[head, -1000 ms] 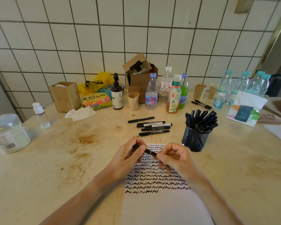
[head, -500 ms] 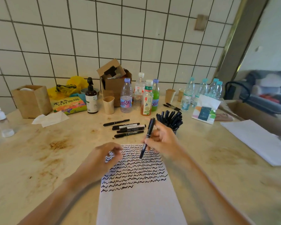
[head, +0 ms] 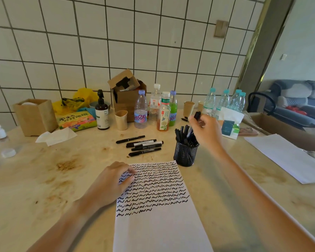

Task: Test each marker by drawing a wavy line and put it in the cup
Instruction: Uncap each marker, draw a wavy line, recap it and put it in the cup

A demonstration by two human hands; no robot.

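The right hand grips a marker just above the cup; the left hand, fingers loosely curled and empty, rests on the paper beside the cup.

A stained beige table carries loose markers, mesh cup, scribbled paper and bottles.

Single head-worn wide-angle view, looking forward and down across the table toward the tiled wall; forearms enter from the bottom edge, close.
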